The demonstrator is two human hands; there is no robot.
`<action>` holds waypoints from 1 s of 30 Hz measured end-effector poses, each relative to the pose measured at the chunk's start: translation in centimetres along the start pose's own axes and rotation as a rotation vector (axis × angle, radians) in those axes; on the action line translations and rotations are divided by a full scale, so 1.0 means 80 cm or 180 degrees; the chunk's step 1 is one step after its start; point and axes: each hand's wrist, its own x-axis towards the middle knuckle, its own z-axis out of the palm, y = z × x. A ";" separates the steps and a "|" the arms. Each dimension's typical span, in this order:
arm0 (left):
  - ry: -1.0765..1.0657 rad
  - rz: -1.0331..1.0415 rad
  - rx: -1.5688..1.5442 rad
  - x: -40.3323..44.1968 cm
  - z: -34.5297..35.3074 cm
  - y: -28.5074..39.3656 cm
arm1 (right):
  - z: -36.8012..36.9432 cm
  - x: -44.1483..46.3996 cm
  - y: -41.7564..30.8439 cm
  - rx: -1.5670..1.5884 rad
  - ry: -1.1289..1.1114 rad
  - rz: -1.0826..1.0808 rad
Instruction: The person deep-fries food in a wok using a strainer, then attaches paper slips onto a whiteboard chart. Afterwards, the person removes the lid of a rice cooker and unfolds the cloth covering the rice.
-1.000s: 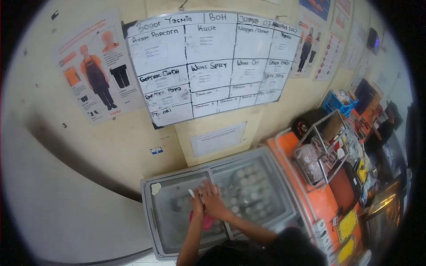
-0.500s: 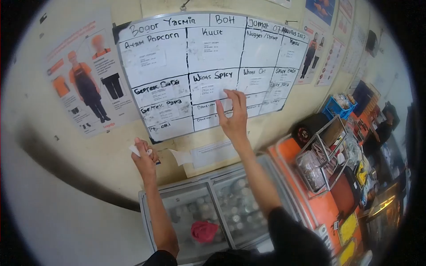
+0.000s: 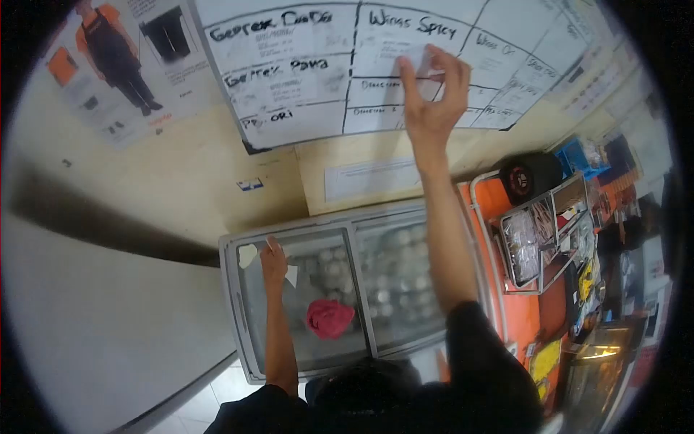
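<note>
My right hand [image 3: 437, 105] is raised in front of the whiteboard [image 3: 289, 116], with thumb and forefinger apart and the other fingers curled. Its fingertips are at the small printed label [image 3: 390, 54] under the words "Wings Spicy". Lower down, my left hand [image 3: 273, 262] is over the freezer's glass lid [image 3: 271, 325], closed around white paper. A white paper scrap [image 3: 291, 275] shows at its right side; whether the fingers hold that scrap I cannot tell. To its left, another pale paper piece [image 3: 247, 255] lies on the lid. A crumpled red cloth [image 3: 330, 319] lies on the same glass.
The chest freezer [image 3: 233, 289] stands against the wall below the board. At right, an orange counter [image 3: 517, 318] carries a metal rack [image 3: 524, 253] with packets, a black cap-like item [image 3: 531, 177] and a blue basket [image 3: 582, 159]. A poster [image 3: 116, 58] hangs at upper left.
My left hand has come down from the wall to the freezer lid. A pale paper piece now lies on the glass. My right hand stays by the label as the view tilts downward.
</note>
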 end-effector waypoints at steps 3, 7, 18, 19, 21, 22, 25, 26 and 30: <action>0.0495 0.1371 0.2362 0.016 -0.011 -0.167 | 0.005 -0.004 0.004 0.0096 0.0086 0.0008; 0.0826 0.0623 0.1945 -0.020 -0.010 -0.165 | 0.006 0.005 0.010 0.0086 0.0215 0.0031; 0.0871 0.1105 0.1700 0.008 0.000 -0.228 | 0.012 -0.005 -0.011 0.0126 0.0211 0.0092; 0.0897 0.1126 0.1575 0.005 -0.005 -0.224 | 0.013 -0.004 -0.014 0.0132 0.0224 0.0107; 0.0679 0.1327 0.1365 0.000 -0.020 -0.216 | 0.016 0.000 -0.017 0.0030 0.0300 0.0102; 0.0441 0.1524 0.1133 0.000 -0.023 -0.212 | 0.018 -0.001 -0.011 0.0029 0.0311 0.0083; 0.0455 0.1852 0.1280 -0.003 -0.034 -0.197 | 0.020 -0.005 0.008 -0.0080 0.0363 -0.0126; 0.0442 0.1844 0.1272 -0.005 -0.039 -0.189 | 0.018 -0.004 0.008 -0.0127 0.0393 -0.0193; 0.1048 0.2474 0.1205 0.012 -0.046 -0.118 | 0.014 0.001 -0.004 0.0037 0.0284 -0.0277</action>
